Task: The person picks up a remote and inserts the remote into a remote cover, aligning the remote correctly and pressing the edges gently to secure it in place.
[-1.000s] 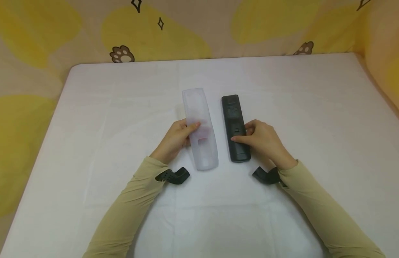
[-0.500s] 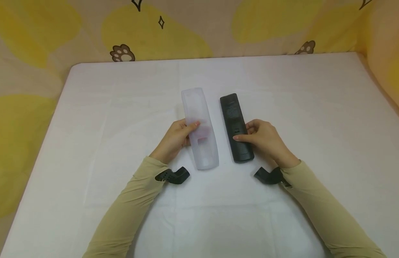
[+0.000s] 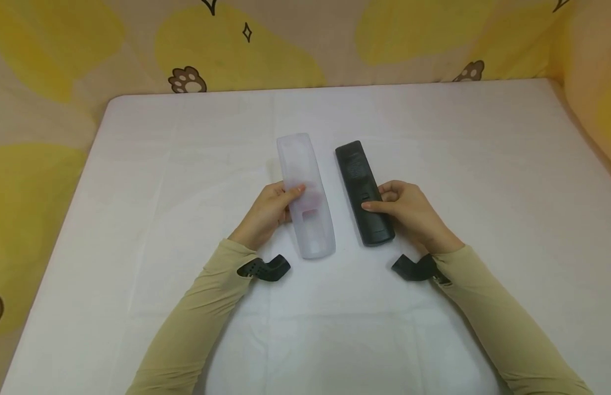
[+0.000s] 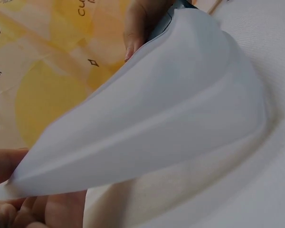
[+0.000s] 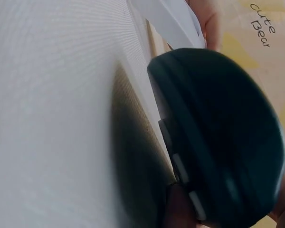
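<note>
My left hand (image 3: 267, 213) pinches a translucent remote control cover (image 3: 315, 233) by its left edge, thumb on top and fingers beneath. The cover's pale curved side fills the left wrist view, raised over a shadow on the cloth. To its right, my right hand (image 3: 413, 213) grips a black remote control (image 3: 356, 170) near its lower half, thumb across the back. The remote's back faces up, and its far end leans left. In the right wrist view, light buttons (image 5: 180, 167) show on the remote's underside, above its shadow. A narrow gap separates the cover from the remote.
A white cloth (image 3: 186, 142) covers the table. Behind it and along both sides hangs a yellow patterned curtain (image 3: 305, 44). Each wrist carries a black strap, the left one (image 3: 265, 269) and the right one (image 3: 414, 269) close over the cloth.
My right hand has shifted slightly right and away from me. The remote has turned, its far end swinging left and its near end right. My left hand and the cover have barely moved.
</note>
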### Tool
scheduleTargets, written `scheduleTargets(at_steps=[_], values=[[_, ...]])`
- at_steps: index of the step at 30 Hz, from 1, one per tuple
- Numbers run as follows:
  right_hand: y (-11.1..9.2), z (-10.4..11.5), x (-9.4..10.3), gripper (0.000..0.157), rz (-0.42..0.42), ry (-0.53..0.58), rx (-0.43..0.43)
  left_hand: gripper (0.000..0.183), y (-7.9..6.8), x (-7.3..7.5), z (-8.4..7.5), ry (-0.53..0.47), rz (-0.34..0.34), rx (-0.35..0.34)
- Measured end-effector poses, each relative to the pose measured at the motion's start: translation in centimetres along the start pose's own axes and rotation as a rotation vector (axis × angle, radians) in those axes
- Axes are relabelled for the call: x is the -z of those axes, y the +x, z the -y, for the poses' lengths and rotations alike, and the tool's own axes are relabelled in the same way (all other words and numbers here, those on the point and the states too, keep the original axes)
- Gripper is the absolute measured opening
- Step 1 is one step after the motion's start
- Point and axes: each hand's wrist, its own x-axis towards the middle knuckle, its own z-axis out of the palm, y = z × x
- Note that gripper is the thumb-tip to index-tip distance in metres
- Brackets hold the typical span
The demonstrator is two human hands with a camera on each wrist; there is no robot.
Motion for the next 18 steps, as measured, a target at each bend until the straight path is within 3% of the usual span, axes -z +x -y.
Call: scheduleTargets(at_steps=[9,18], values=[[0.01,-0.13,0.0,0.047,0.047,0.068,0.019,0.033,0.1,0.14,-0.05,-0.037,-0.039,0.002],[0.1,-0.37,-0.02,0.045,0.084,0.122,0.026,0.035,0.16,0.16,-0.13,-0.104,-0.103,-0.041]])
